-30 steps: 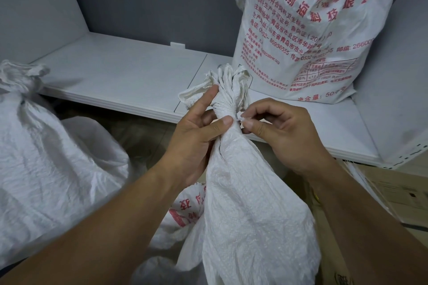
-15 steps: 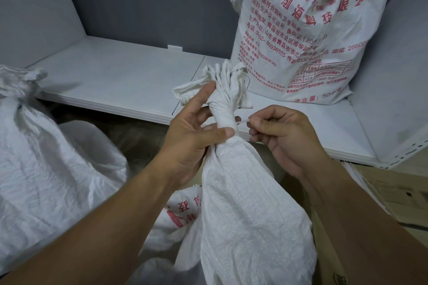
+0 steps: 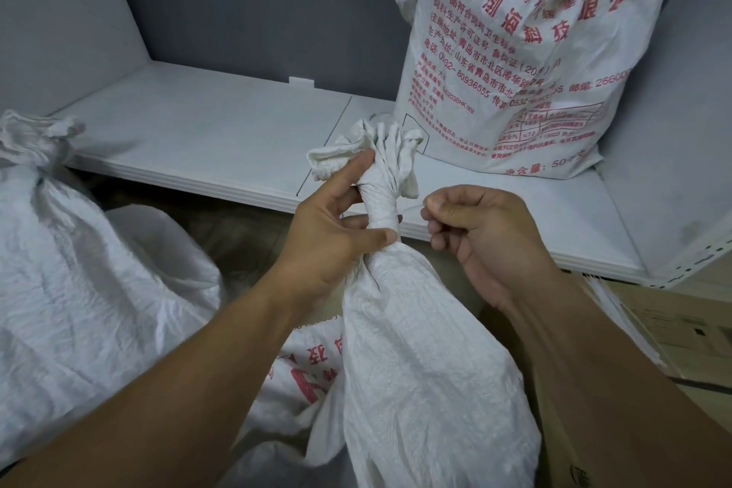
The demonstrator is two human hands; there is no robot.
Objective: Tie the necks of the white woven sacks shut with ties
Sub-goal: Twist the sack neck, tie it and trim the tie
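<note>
1. Task thing: the sack (image 3: 427, 349) in hand stands at the centre of the view, in front of the shelf (image 3: 222, 139). Its gathered neck (image 3: 382, 202) has its long axis running 6 to 12 o'clock, with the ruffled mouth at the 12 o'clock end.
2. Left grip: your left hand (image 3: 332, 234) holds the neck from 9 o'clock. The thumb is pressed across the base, the forefinger lies up along the ruffle, and the other fingers pass behind.
3. Right grip: your right hand (image 3: 483, 238) is narrow, fingers curled and thumb against forefinger. It appears to pinch a thin pale tie (image 3: 412, 205). The strand is faint, so this is judged, not certain.
4. Governing relation: the neck lies at 9 o'clock from the right grip, near but apart. The left hand is the nearer, being in contact. In my judgement, any tightening pull should run toward 3 o'clock, square to the neck's axis, while the left thumb keeps the wraps from slipping.
5. Change: one second ago your right fingertips touched the neck. They have since drawn off toward 3 o'clock, opening a gap. The left hand holds much as before.
6. Surroundings: a printed sack (image 3: 515, 71) stands on the shelf at 1 o'clock. A sack with a gathered neck (image 3: 59, 250) lies at 9 o'clock.
</note>
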